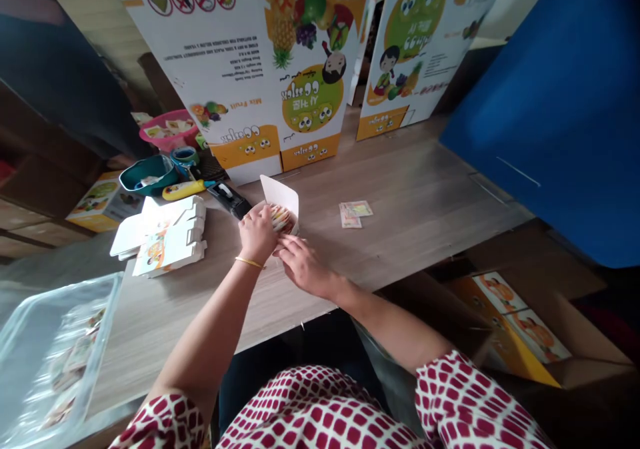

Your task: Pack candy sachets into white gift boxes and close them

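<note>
A small white carton [283, 192] stands on the table in front of me, its flap raised at the back. Thin packets [281, 218] fill it in an upright row. My left hand [258, 232] is closed over the carton's left side, with the fingers at the packets. At the near right corner, my right hand [304, 263] grips the carton with its fingertips; part of the carton is hidden behind both hands. A few flat sachets [354, 213] lie on the table to the right of it.
Flattened white cartons [173, 235] are stacked at left, near a black tape dispenser [230, 199], a yellow-handled tool [185, 189], a green bowl [147, 174] and a pink basket [170, 129]. Large printed boxes [240, 55] stand behind. A clear plastic bin [113, 302] sits left; an open box [580, 322] lies lower right.
</note>
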Available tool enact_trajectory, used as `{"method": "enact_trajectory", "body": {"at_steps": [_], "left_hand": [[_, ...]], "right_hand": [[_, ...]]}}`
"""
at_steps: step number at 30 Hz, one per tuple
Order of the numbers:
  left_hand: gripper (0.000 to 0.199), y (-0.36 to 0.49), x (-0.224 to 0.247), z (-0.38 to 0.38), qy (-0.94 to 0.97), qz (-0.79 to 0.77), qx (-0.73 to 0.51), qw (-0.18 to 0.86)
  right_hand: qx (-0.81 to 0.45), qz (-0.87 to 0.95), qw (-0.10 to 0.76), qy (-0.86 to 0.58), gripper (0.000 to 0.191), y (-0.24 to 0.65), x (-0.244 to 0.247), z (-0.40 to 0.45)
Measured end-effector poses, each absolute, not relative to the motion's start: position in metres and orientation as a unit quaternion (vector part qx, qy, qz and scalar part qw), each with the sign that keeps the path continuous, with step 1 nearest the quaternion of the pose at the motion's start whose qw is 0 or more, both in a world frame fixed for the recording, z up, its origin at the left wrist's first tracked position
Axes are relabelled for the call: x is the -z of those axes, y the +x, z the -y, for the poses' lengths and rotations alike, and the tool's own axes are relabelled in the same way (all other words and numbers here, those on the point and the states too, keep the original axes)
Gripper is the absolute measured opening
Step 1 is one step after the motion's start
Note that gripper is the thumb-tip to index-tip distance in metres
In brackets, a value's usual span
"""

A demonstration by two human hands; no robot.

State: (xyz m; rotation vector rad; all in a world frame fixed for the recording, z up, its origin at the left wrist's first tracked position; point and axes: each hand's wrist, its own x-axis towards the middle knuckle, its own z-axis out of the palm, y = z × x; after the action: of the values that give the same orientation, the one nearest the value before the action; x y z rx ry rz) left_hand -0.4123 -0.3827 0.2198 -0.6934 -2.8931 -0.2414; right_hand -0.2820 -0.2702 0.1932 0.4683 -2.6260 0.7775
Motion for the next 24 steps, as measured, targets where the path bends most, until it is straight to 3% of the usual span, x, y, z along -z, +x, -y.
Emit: {"method": "enact_trajectory", "body": {"at_steps": [4,7,11,14,17,20,24], "left_hand": [[0.085,-0.407,-0.202,0.379,-0.248,0.956,0.141,0.072],[0.076,-0.407,-0.205,0.385,-0.275,0.94,0.192,0.063],[0.058,-0.423,-0.221,0.397,-0.193,0.933,0.277,0.124],[0.059,-0.428,-0.227,0.412,-0.15,0.937,0.315,0.023],[0.058,-0.396,-0.219,0.435,-0.161,0.938,0.307,-0.019],[0.055,-0.336,-0.204,0.463,-0.195,0.943,0.259,0.074],[0.082,-0.287,-0.191,0.492,-0.337,0.898,0.218,0.179]], "right_hand": [[-0.381,0.878,0.288,0.041,0.03,-0.27,-0.189,0.243],[-0.462,0.829,0.309,-0.064,0.03,-0.277,-0.172,0.222],[-0.586,0.774,0.192,-0.143,0.056,-0.301,-0.143,0.214],[-0.643,0.745,0.123,-0.13,0.067,-0.318,-0.134,0.225],[-0.667,0.729,0.117,-0.099,0.063,-0.32,-0.14,0.24],[-0.679,0.725,0.094,-0.067,0.056,-0.303,-0.148,0.252],[-0.693,0.719,0.002,-0.042,0.056,-0.28,-0.154,0.258]]}}
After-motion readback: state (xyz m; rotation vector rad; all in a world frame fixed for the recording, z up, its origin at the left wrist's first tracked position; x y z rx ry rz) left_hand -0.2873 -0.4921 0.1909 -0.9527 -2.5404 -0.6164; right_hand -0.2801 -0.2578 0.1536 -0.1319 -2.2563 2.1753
